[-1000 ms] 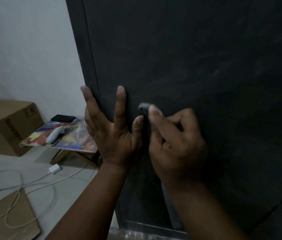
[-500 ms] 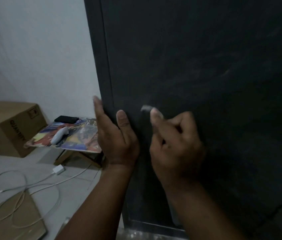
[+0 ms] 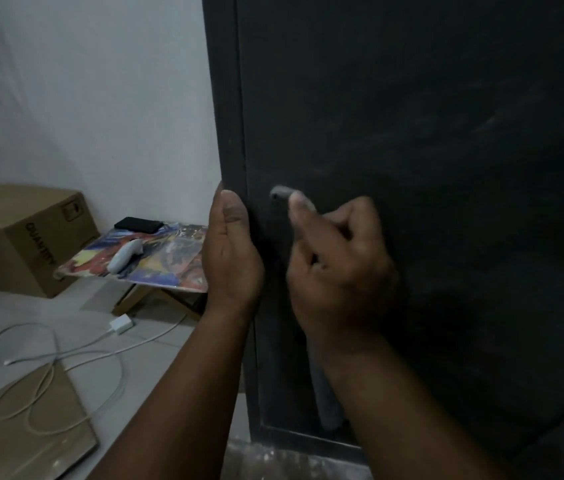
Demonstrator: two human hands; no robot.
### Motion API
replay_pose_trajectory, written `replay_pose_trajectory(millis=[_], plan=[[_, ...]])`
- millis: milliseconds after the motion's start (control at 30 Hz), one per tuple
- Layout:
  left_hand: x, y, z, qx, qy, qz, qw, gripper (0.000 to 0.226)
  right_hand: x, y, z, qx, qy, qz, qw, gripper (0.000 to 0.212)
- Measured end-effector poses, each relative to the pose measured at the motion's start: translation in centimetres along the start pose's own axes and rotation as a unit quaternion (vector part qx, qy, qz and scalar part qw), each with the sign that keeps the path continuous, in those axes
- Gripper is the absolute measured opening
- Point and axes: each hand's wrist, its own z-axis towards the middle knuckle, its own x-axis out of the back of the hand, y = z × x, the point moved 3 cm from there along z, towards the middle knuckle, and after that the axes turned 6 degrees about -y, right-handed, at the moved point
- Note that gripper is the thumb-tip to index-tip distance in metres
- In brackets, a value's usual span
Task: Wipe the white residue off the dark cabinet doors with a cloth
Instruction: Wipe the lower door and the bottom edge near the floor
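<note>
right hand [image 3: 339, 268] is curled tight around the cloth [image 3: 282, 192], a small grey nub of it poking out past the thumb and pressed onto the dark cabinet door [image 3: 429, 168]. a strip of the same cloth seems to trail down under the wrist. left hand [image 3: 230, 251] sits just beside it at the door's left edge, thumb up against the front; the fingers look wrapped round the edge but they're hidden, so i can't tell how far they close.

now the technique. faint pale streaks [image 3: 495, 119] show up and to the right of the right hand, well apart from the nub, so that's where the work looks to be. best bet here: keep the left hand bracing that edge so the door can't swing, press the nub flat, and work in short overlapping strokes. the wad is tiny, so turning it to a fresh face often should stop the residue smearing back on.
</note>
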Motion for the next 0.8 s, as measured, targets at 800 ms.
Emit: replay_pose_trajectory(millis=[800], plan=[[4.2,-3.4,-3.4,0.156,-0.158,-0.105,0.969,0.051,-2.2,-0.9,-5.8,-0.033,-0.109,0.007,0.993,0.013]])
